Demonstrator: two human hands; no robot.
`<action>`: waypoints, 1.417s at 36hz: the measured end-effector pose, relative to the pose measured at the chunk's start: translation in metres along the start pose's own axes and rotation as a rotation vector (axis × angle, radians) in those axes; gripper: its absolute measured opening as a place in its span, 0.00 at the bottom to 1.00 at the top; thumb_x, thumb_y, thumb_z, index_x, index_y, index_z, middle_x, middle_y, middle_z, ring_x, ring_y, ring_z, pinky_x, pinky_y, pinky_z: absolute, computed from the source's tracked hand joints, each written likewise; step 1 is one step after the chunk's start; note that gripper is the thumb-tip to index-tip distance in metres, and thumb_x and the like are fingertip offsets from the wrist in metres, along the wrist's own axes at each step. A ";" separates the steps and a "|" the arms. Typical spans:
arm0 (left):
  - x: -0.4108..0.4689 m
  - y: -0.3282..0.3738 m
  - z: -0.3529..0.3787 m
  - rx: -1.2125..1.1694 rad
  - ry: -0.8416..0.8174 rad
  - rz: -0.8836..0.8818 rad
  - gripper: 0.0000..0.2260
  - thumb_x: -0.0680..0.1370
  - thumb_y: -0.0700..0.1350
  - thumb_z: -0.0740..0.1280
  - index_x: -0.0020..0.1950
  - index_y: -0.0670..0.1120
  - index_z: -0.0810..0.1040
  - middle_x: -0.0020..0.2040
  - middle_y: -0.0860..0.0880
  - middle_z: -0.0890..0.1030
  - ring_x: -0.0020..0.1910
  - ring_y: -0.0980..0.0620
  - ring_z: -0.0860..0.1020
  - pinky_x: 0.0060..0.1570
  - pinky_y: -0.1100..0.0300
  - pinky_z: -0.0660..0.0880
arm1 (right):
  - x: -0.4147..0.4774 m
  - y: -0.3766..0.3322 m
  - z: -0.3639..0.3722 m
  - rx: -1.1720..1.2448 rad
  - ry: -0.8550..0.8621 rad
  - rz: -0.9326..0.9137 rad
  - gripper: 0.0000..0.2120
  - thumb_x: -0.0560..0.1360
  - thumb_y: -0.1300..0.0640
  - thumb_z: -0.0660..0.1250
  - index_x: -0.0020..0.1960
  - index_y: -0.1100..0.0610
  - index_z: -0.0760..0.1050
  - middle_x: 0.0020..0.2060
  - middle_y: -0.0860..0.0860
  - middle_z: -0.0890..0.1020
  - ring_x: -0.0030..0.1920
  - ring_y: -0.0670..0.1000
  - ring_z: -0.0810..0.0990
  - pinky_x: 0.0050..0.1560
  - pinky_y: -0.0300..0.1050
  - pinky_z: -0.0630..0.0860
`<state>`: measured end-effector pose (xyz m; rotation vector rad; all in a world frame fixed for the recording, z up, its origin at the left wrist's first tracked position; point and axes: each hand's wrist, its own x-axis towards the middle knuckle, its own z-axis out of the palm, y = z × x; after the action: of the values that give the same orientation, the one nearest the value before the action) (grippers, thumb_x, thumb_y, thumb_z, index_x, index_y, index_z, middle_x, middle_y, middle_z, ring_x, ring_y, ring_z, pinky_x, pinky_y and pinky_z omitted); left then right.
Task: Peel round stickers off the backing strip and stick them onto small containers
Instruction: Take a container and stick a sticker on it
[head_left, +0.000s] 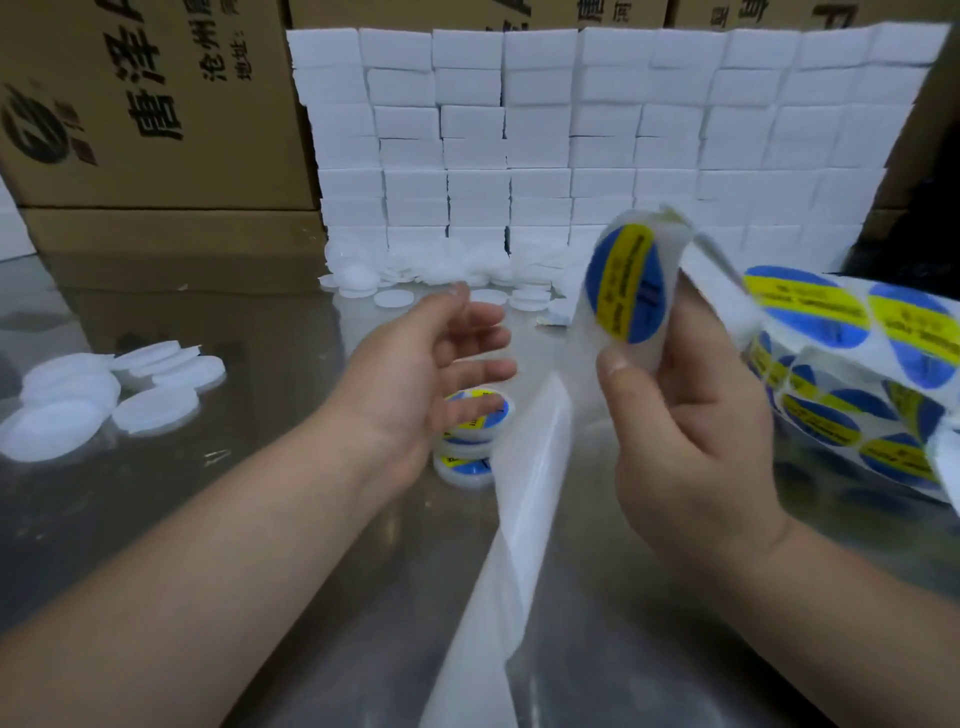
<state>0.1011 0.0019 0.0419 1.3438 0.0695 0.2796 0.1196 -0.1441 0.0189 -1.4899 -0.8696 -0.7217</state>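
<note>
The right hand (691, 415) is holding the strip (524, 519) in a pinching grip, thumb in front and fingers behind, just below the next sticker (623, 283). It is keeping the strip raised and folded back at the top, probably so the sticker's edge is peeling free there, though blur is hiding whether it has lifted. The bare part of the strip is trailing down toward the person, out of the working space. The roll (857, 374) is lying just to the right on the desk (260, 519), feeding fresh stickers. The left hand (431, 364) is hovering with its grip wide and holding nothing, fingers relaxed, above the stack (465, 464) of labelled containers. It seems to be waiting to take the sticker or fetch a blank. Blanks (104, 400) are lying heaped at the far left, and more are lying along the foot of the white boxes (571, 130), all within reach.
</note>
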 end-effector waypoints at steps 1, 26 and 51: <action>0.000 0.000 0.000 0.016 0.031 0.006 0.12 0.78 0.51 0.59 0.41 0.47 0.78 0.34 0.52 0.81 0.33 0.53 0.80 0.32 0.63 0.75 | 0.001 0.001 0.000 0.064 0.014 0.053 0.23 0.74 0.59 0.58 0.69 0.61 0.66 0.65 0.56 0.74 0.66 0.48 0.71 0.68 0.46 0.65; 0.219 -0.035 -0.112 1.711 0.227 0.052 0.25 0.78 0.47 0.55 0.74 0.49 0.55 0.74 0.45 0.57 0.72 0.44 0.56 0.66 0.51 0.61 | 0.004 0.020 0.001 0.074 0.093 0.500 0.13 0.67 0.40 0.60 0.42 0.47 0.76 0.29 0.46 0.79 0.28 0.39 0.72 0.28 0.33 0.70; 0.166 -0.001 -0.052 0.507 0.523 0.014 0.11 0.78 0.43 0.54 0.34 0.46 0.65 0.38 0.46 0.71 0.43 0.45 0.70 0.42 0.58 0.73 | 0.005 0.010 0.003 0.302 -0.004 0.456 0.13 0.72 0.67 0.64 0.42 0.51 0.81 0.34 0.43 0.84 0.32 0.39 0.79 0.30 0.30 0.72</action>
<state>0.2502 0.0904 0.0473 1.7409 0.6019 0.6519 0.1305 -0.1407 0.0171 -1.3480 -0.5783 -0.2376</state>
